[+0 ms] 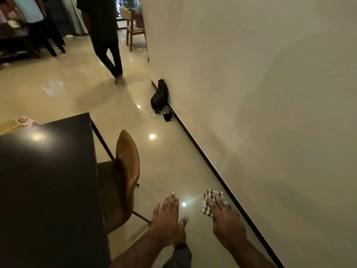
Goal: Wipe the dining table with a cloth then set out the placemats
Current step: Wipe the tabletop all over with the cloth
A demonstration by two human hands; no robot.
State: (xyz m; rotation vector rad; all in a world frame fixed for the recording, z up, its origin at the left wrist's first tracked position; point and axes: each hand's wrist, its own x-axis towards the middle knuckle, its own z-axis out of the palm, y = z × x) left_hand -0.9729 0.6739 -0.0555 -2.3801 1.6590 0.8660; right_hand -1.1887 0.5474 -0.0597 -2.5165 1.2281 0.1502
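Left hand (pixel 168 217), bottom middle, is spread flat and empty. Right hand (pixel 226 219) holds the checked cloth (pixel 205 206). Dark table (pixel 48 180) lies to their left, nearer the left hand.

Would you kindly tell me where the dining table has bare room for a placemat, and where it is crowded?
The dark table is bare across its middle and along the edge beside the brown chair. Its far left corner is crowded: a yellow mat and a flowered mat lie there. The right hand holds the cloth over the floor.
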